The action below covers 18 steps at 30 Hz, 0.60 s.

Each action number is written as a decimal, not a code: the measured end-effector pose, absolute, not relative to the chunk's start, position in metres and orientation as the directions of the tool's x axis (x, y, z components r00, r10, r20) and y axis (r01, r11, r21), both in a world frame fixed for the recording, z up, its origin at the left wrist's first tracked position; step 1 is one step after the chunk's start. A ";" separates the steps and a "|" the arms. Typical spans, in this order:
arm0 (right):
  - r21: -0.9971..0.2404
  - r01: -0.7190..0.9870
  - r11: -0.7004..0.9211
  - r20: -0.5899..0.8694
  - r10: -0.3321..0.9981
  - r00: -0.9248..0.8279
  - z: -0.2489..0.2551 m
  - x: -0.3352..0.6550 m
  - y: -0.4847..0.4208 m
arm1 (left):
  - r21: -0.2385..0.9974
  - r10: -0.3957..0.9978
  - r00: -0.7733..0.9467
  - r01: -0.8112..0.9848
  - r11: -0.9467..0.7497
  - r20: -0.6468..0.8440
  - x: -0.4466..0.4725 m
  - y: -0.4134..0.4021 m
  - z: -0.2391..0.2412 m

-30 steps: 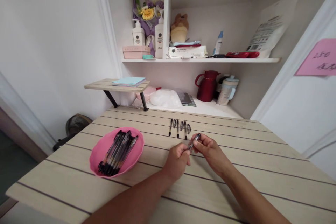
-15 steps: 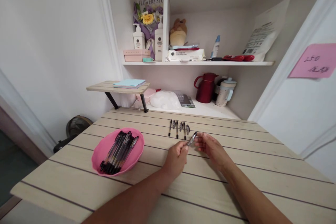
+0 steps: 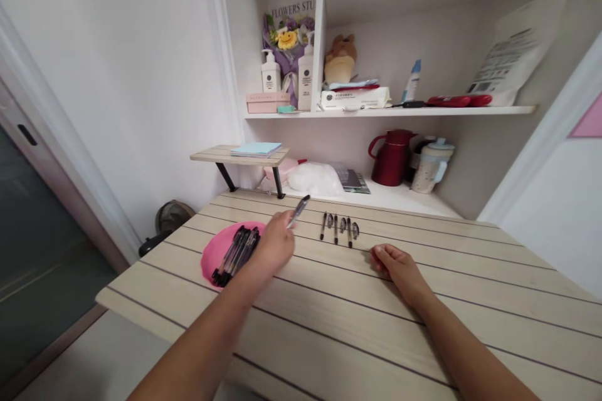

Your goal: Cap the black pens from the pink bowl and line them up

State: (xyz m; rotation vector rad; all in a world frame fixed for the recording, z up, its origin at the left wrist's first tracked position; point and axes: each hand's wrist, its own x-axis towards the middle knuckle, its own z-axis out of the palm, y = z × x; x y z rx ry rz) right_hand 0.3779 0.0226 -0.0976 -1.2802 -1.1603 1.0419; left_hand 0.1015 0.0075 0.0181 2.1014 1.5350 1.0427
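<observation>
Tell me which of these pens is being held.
The pen in your left hand, its dark end sticking up. The bunched pens lie in the pink bowl, the lined-up pieces on the table.

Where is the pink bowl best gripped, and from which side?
Probably pinch the pink bowl at its left rim, coming from the left: the wall there is bare, while the pens lie farther right and the left hand hides part of its right side.

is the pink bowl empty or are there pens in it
Not empty: a bunch of dark pens lies in the pink bowl, with bare pink showing beside them on the left.
</observation>
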 end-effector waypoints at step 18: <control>-0.996 0.093 0.011 0.024 0.989 0.144 -0.108 0.383 0.028 | 0.098 0.965 -0.182 0.981 0.166 0.187 0.018 -0.017 -0.010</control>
